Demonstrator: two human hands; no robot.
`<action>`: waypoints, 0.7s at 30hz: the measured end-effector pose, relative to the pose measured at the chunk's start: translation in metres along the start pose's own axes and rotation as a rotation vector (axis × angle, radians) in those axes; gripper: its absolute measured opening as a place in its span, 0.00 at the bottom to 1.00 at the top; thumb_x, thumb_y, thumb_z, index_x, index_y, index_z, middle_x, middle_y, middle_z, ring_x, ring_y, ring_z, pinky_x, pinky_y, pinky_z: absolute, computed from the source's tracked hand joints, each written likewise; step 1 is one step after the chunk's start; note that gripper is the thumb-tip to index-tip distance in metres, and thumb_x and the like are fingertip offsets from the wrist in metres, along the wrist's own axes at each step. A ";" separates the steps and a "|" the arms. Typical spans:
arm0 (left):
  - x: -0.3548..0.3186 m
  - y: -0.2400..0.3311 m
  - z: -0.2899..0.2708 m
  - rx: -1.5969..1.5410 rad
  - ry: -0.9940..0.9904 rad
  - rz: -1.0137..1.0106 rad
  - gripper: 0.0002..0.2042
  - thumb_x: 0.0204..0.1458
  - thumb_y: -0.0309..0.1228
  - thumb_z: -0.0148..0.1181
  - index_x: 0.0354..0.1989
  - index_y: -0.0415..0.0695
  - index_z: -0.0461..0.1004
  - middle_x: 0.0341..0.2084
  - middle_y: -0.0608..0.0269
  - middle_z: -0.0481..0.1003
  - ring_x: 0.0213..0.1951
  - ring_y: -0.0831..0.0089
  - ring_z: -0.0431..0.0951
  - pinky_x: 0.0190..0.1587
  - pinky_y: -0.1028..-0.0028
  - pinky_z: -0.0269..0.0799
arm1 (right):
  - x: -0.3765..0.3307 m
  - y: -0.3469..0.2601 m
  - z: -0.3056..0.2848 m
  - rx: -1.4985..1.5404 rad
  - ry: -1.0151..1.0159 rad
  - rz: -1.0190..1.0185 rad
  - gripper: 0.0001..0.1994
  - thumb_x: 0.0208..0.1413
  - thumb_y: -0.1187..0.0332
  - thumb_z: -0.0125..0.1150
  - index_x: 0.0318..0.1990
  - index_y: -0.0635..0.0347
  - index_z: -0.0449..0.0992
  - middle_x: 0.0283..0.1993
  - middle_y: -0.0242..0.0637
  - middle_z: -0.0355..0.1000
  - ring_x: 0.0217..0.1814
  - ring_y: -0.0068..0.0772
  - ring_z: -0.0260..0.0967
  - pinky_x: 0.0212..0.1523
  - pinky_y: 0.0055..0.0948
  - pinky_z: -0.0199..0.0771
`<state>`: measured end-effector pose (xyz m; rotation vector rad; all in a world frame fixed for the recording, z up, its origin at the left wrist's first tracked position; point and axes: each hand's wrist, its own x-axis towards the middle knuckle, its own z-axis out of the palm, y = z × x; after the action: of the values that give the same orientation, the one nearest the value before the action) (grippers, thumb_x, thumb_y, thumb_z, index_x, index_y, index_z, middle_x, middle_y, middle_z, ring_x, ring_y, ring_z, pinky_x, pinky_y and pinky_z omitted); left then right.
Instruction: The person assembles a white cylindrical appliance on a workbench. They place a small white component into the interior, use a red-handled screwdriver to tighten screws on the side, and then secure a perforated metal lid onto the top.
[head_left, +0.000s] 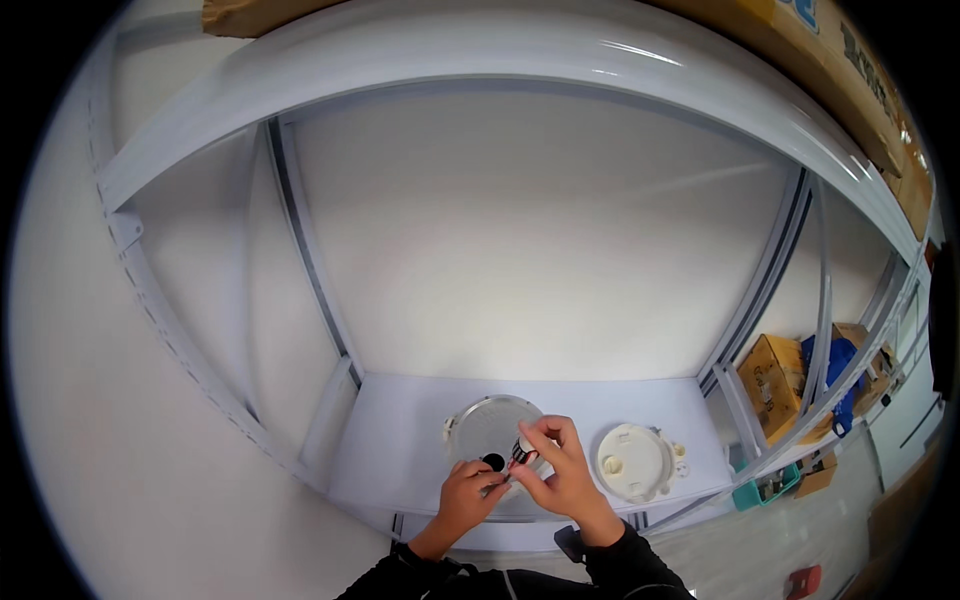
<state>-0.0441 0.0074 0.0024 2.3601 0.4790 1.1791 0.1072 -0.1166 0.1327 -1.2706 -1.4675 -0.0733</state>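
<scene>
Over the front of a white shelf, my right hand [562, 472] is closed around a small black-and-white cylindrical part [521, 450] with a bit of red at its lower end. Just beside it, my left hand [472, 492] has its fingers pinched together near that lower end. What those fingertips hold is too small to make out. Behind and below both hands lies a round grey disc-shaped piece [485, 420] with a pale rim, partly covered by them. A black round spot [493, 461] shows on it between the hands.
Right of my hands, a round cream-coloured shallow housing [636, 450] lies on the white shelf [400, 400]. Metal uprights and a thick white beam [450, 55] frame the shelf. Cardboard boxes [772, 380], a blue bag [845, 375] and a teal bin [765, 490] stand beyond its right side.
</scene>
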 end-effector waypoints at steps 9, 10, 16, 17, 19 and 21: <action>0.001 -0.001 0.001 0.002 -0.025 -0.083 0.07 0.48 0.36 0.79 0.34 0.51 0.88 0.36 0.71 0.80 0.40 0.63 0.79 0.42 0.65 0.79 | 0.005 0.007 0.008 -0.045 -0.033 0.019 0.25 0.52 0.73 0.79 0.60 0.64 0.82 0.58 0.49 0.74 0.57 0.52 0.76 0.62 0.39 0.77; 0.000 -0.001 0.001 0.015 -0.034 -0.082 0.07 0.49 0.36 0.79 0.34 0.52 0.88 0.36 0.71 0.80 0.41 0.63 0.79 0.43 0.65 0.79 | 0.002 0.008 0.012 -0.088 -0.013 0.040 0.26 0.52 0.73 0.79 0.60 0.64 0.82 0.58 0.49 0.74 0.57 0.52 0.76 0.62 0.39 0.77; -0.003 -0.003 -0.001 0.002 -0.051 -0.104 0.07 0.48 0.37 0.79 0.33 0.51 0.88 0.35 0.71 0.80 0.39 0.63 0.80 0.42 0.64 0.79 | 0.013 0.004 0.016 0.063 -0.014 -0.022 0.24 0.56 0.69 0.77 0.60 0.61 0.82 0.60 0.50 0.74 0.60 0.51 0.74 0.56 0.40 0.78; -0.002 -0.003 -0.001 -0.009 -0.051 -0.106 0.07 0.48 0.37 0.79 0.33 0.51 0.88 0.35 0.71 0.80 0.39 0.63 0.79 0.42 0.64 0.79 | 0.014 0.004 0.015 0.114 -0.045 -0.007 0.23 0.56 0.70 0.77 0.60 0.61 0.82 0.59 0.50 0.74 0.59 0.51 0.75 0.55 0.40 0.78; -0.003 -0.001 -0.003 -0.027 -0.058 -0.113 0.07 0.48 0.37 0.79 0.33 0.52 0.88 0.35 0.71 0.80 0.39 0.63 0.79 0.41 0.64 0.79 | 0.014 0.005 0.013 0.172 -0.092 0.014 0.23 0.57 0.70 0.76 0.60 0.62 0.82 0.57 0.50 0.75 0.57 0.51 0.75 0.53 0.40 0.78; -0.002 0.000 -0.003 -0.008 -0.072 -0.127 0.07 0.48 0.37 0.79 0.33 0.52 0.88 0.35 0.71 0.80 0.39 0.63 0.80 0.41 0.64 0.79 | 0.015 0.003 0.009 0.132 -0.117 -0.001 0.22 0.57 0.70 0.75 0.60 0.62 0.82 0.56 0.50 0.76 0.56 0.51 0.76 0.52 0.40 0.79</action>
<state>-0.0477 0.0069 0.0022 2.3195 0.5895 1.0329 0.1071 -0.1000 0.1385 -1.1835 -1.5472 0.0972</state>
